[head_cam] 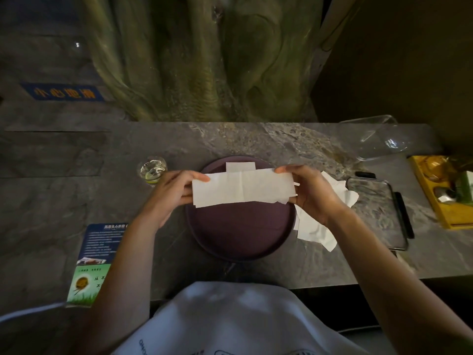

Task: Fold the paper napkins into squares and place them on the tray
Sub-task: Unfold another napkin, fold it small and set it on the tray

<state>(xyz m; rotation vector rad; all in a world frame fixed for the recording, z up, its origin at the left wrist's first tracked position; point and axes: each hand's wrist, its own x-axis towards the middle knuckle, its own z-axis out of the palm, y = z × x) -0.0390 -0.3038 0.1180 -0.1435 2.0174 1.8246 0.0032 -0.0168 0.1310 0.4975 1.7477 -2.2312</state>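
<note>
While a leaflet (94, 252) lies at the near left of the stone table (256, 139), the round purple tray (240, 231) sits at its centre. Above it, the left hand (170, 190) and right hand (311, 190) pinch the ends of a long paper napkin (243, 187). Loose napkins (317, 231) lie just right of the tray; a folded napkin (240, 167) rests inside its far rim, a glass (152, 170) farther left.

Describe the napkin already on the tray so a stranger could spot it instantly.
Find the round purple tray, dead centre. At its far rim lies a small white folded napkin, half hidden by the long strip held above. Unlike the strip and the loose pile right of the tray, it lies inside the tray, untouched.
</note>
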